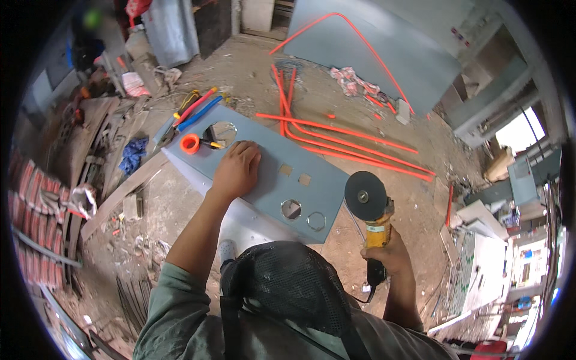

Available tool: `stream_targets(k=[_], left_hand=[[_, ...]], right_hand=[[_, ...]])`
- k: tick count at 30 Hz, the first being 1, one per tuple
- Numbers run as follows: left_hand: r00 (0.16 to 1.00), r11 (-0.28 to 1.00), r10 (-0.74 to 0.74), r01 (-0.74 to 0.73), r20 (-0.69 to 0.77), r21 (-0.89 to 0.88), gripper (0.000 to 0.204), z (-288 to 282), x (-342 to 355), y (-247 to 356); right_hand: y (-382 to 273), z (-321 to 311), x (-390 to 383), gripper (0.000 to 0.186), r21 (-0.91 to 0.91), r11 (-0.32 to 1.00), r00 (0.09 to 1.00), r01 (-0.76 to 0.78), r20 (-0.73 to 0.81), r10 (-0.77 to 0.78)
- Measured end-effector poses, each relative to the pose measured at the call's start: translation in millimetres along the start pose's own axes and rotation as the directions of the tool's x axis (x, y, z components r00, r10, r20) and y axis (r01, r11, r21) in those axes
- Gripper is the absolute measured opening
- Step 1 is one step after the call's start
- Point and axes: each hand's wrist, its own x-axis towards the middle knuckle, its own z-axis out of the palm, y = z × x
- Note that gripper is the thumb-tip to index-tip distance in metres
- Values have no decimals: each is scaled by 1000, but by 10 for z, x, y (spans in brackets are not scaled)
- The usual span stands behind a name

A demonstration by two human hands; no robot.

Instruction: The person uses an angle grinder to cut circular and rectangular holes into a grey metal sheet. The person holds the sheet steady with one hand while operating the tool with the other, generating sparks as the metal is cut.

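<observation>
A yellow angle grinder (pixel 377 236) with a large dark disc is gripped in my right hand (pixel 394 252), off the right end of a grey sheet-metal panel (pixel 271 144). The disc faces up beside the panel's right corner. My left hand (pixel 237 170) lies on the panel, palm down with its fingers stretched forward; what is under the palm is hidden. Round and small square holes are cut in the panel. Near its far left end lie an orange ring-shaped fitting (pixel 190 143), a black-and-yellow tool (pixel 211 144) and a cutter with red and blue handles (pixel 201 116).
Bent orange conduit pipes (pixel 354 153) lie on the dirt floor beyond the panel. A large grey sheet (pixel 372 36) leans at the back. Wood boards (pixel 90 144) and a blue cloth (pixel 133 155) are to the left. Red-and-white striped stacked pieces (pixel 39 204) stand at the far left.
</observation>
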Motion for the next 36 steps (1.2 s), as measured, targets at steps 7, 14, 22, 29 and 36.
stream_targets(k=[7, 14, 22, 29, 36], left_hand=[[990, 991, -136, 136, -31, -4, 17, -38, -14, 28], [985, 985, -172, 171, -20, -32, 19, -43, -10, -10], [983, 980, -183, 179, -37, -86, 17, -84, 1, -19], [974, 976, -214, 216, -68, 32, 18, -17, -49, 160], [918, 932, -326, 353, -228, 86, 21, 115, -419, 570]], right_hand=[[31, -188, 366, 73, -85, 992, 974, 89, 217, -69], [-1, -123, 386, 69, -132, 987, 967, 96, 247, -61], [-126, -32, 227, 63, -144, 989, 990, 42, 141, -21], [-135, -186, 350, 64, -119, 989, 984, 93, 163, -73], [-211, -668, 1000, 71, -243, 955, 916, 169, 396, -61]])
